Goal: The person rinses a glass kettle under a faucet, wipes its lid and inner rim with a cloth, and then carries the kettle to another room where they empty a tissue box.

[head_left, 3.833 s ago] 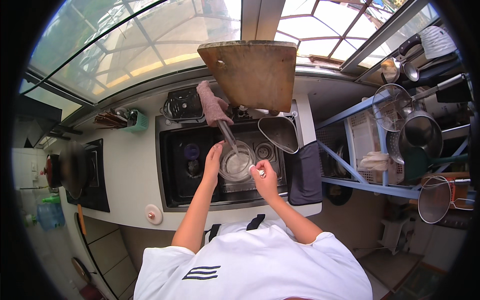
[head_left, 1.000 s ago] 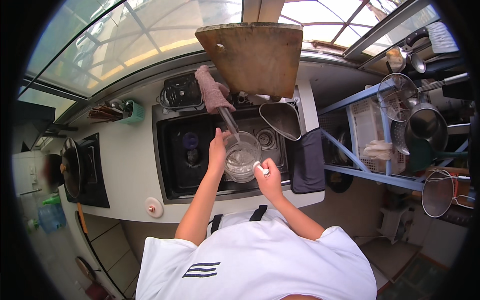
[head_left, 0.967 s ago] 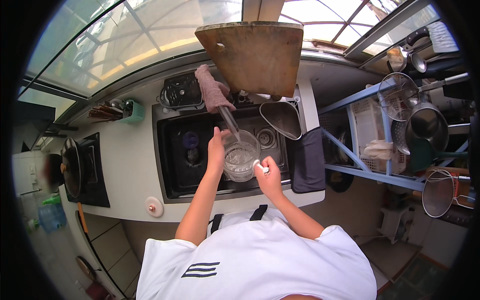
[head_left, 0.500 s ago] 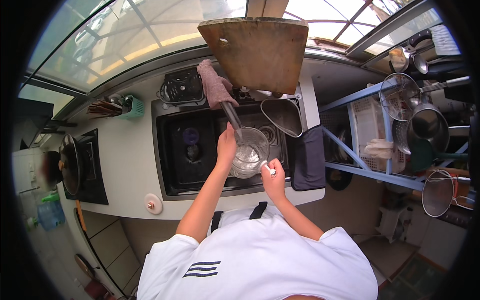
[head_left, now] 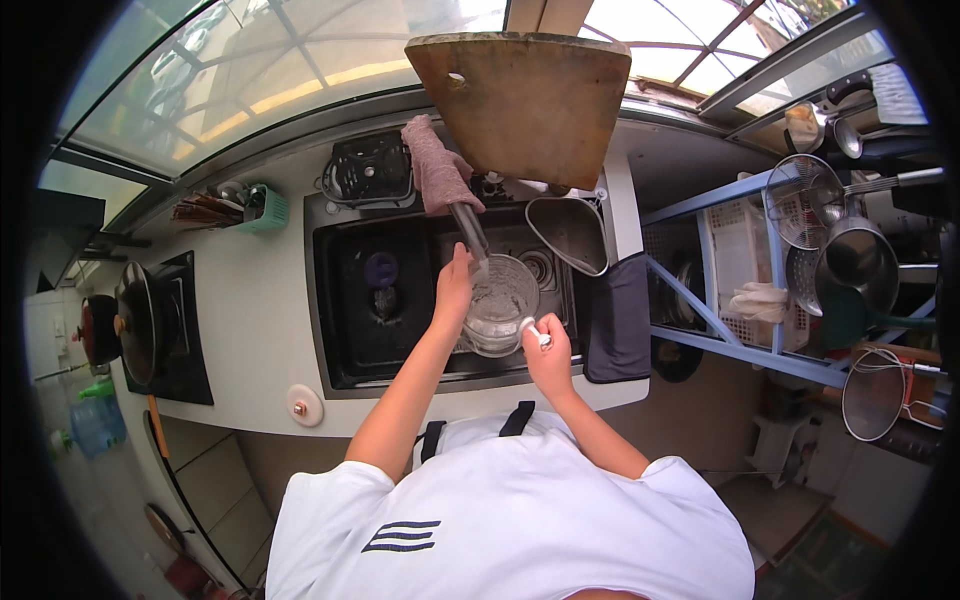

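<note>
In the black sink (head_left: 375, 365), a clear glass pot (head_left: 500, 320) with a white handle sits under the tap (head_left: 470, 226), water running into it. My left hand (head_left: 452, 290) is closed against the pot's left side, its fingertips near the spout. My right hand (head_left: 550, 355) grips the white handle at the lower right. A pink cloth (head_left: 437, 170) wraps the tap's upper part. Behind the pot, a metal-rimmed corner basket (head_left: 566, 235) stands at the sink's right. A purple round object (head_left: 382, 270) lies in the left part of the sink.
A tall cutting board (head_left: 518, 105) leans behind the sink. A round pale lid (head_left: 305, 405) lies on the front counter (head_left: 255, 340). Lidded pans (head_left: 140, 325) are on the left hob. A dark cloth (head_left: 615, 315) drapes the sink's right edge. A blue rack (head_left: 720, 360) with hanging utensils is right.
The glass pot, held in both hands, has shifted a little rightward under the tap, and the water in it looks more churned. My view has shifted, so the counter sits higher in the picture.
</note>
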A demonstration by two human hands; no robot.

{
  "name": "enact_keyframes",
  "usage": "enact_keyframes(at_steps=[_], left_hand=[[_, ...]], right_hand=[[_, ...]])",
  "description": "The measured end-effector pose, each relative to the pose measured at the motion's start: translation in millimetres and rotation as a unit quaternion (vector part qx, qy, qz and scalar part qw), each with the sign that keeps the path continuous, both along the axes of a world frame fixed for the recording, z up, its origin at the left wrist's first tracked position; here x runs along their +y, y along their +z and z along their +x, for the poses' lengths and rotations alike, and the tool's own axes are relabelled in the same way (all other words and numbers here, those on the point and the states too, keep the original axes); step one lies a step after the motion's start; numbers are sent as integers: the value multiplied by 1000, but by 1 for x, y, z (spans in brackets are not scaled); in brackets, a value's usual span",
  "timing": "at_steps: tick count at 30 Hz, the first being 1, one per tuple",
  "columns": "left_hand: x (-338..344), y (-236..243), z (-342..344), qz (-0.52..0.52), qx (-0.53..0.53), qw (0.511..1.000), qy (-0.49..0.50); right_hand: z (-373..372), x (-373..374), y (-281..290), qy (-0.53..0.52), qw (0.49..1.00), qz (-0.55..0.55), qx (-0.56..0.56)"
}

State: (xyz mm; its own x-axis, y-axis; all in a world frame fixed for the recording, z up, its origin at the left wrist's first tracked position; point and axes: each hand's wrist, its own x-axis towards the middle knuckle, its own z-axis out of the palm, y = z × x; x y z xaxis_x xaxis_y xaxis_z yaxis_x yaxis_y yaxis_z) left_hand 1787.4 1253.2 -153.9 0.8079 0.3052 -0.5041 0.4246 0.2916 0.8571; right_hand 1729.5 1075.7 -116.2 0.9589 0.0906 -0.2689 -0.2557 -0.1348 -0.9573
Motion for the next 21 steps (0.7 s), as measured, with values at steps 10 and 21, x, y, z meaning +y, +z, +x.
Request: enact_keyframes(at_steps=[10, 21], left_hand=[[1, 26, -3, -9, -6, 1000, -18], [6, 32, 2, -33, -20, 998, -48]], right_hand=[[-2, 4, 1, -6, 1000, -28, -5], [3, 2, -1, -5, 1000, -17, -12]])
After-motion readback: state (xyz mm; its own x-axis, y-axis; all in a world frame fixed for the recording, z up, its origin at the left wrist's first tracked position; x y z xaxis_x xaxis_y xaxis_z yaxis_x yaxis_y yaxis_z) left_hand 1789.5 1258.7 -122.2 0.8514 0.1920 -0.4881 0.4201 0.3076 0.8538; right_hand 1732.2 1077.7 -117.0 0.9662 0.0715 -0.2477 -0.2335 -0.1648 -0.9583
